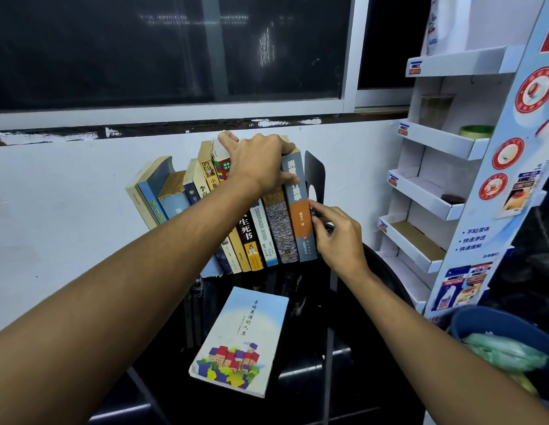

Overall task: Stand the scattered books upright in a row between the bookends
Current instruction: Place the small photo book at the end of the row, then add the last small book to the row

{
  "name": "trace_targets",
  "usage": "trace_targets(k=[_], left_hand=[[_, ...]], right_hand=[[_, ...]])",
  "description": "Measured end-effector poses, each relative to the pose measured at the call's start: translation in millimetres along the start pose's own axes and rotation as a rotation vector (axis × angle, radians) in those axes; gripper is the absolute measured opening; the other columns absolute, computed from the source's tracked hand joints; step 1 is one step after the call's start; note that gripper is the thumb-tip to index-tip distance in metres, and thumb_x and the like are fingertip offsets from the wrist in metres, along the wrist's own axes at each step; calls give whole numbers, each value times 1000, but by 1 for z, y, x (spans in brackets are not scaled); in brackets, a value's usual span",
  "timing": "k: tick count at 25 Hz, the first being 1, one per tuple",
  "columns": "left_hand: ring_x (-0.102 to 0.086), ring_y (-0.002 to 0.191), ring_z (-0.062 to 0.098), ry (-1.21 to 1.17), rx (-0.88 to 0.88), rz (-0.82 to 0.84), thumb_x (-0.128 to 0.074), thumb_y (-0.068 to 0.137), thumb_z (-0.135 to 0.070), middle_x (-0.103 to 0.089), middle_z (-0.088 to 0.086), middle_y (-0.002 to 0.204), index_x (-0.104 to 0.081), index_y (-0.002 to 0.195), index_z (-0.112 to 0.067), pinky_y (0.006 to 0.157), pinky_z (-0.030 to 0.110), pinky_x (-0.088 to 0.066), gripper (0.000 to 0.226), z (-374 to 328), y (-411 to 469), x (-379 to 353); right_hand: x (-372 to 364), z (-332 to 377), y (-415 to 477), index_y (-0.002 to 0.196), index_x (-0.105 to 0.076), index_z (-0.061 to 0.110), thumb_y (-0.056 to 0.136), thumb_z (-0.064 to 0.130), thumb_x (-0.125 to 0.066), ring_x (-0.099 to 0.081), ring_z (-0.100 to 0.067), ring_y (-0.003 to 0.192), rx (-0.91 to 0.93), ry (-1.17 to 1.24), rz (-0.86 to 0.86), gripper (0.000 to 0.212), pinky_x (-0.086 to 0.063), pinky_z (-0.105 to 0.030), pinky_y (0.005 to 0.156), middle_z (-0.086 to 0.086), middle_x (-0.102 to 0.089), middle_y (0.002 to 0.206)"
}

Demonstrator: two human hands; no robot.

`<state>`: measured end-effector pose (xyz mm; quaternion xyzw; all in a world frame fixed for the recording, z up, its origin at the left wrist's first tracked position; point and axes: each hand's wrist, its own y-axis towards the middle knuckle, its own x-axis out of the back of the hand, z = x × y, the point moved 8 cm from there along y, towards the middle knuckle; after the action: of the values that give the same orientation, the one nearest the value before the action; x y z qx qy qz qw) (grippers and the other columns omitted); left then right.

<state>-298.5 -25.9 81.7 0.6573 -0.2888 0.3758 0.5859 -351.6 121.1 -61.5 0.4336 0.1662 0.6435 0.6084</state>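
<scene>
Several books (258, 237) stand in a leftward-leaning row on a black glossy table (301, 378) against the white wall. My left hand (261, 162) grips the tops of the right-hand books, thumb on the blue-grey and orange book (301, 219) at the row's right end. My right hand (337, 237) pinches the black metal bookend (314, 173) low down, just right of that book. A light-blue paperback with colourful houses (241, 342) lies flat on the table in front. The left bookend is hidden.
A white cardboard display rack (435, 191) with several shelves stands at the right, holding a green tape roll (475, 131). A blue bin with a green bag (506, 348) sits at the lower right. Dark window above the wall ledge.
</scene>
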Motion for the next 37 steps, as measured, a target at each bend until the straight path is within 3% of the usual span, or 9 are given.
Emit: trace_targets(k=[9, 14, 18, 21, 24, 30, 37], left_hand=[[-61, 108, 24, 8, 6, 10, -71, 82, -61, -71, -9, 101, -68, 115, -35, 98, 53, -23, 42, 0, -1, -1], [-60, 110, 26, -7, -9, 45, -70, 86, -52, -71, -8, 105, -61, 114, -33, 100, 54, -24, 35, -3, -11, -5], [-61, 116, 21, -156, -63, -6, -71, 90, -39, -68, -8, 125, -56, 131, -29, 108, 50, -22, 45, -6, -41, 7], [-52, 130, 16, -283, -62, -37, -70, 92, -33, -54, -6, 147, -49, 145, -27, 115, 47, -28, 58, -1, -76, 18], [-46, 137, 18, -323, -44, 68, -69, 93, -36, -51, -4, 149, -50, 145, -27, 115, 51, -38, 56, 14, -113, 7], [-48, 136, 18, -342, 20, 339, -69, 91, -46, -50, -3, 149, -50, 146, -25, 113, 39, -41, 62, 48, -193, -31], [-28, 146, 17, -243, 133, 572, -61, 80, -76, -46, -10, 152, -43, 150, -36, 111, 48, -41, 83, 65, -248, -70]], right_hand=[[-4, -7, -1, 128, -70, 21, 96, 3, -62, -66, -5, 89, -110, 75, 3, 37, -47, -7, 81, 3, -70, 101], [-2, -6, -1, 134, -65, 24, 96, 1, -60, -66, -1, 94, -165, 96, 144, 45, -48, -7, 86, 3, -70, 114], [10, 7, -6, 140, -58, 19, 94, 8, -65, -66, -8, 105, -168, 71, 201, 48, -54, -27, 97, 0, -69, 120], [24, 29, -15, 136, -59, 18, 93, 14, -68, -63, -12, 102, -119, -8, 187, 44, -55, -34, 94, 3, -63, 114], [26, 52, -30, 133, -62, 20, 92, 27, -70, -60, -12, 103, -92, -123, 288, 43, -54, -36, 94, 5, -63, 111], [8, 71, -96, 139, -54, 31, 89, 53, -66, -55, -10, 114, -229, -266, 627, 56, -47, -31, 100, 7, -60, 119], [-12, 86, -136, 153, -38, 24, 94, 53, -60, -31, -21, 140, -259, -399, 774, 70, -34, -47, 113, -1, -50, 144]])
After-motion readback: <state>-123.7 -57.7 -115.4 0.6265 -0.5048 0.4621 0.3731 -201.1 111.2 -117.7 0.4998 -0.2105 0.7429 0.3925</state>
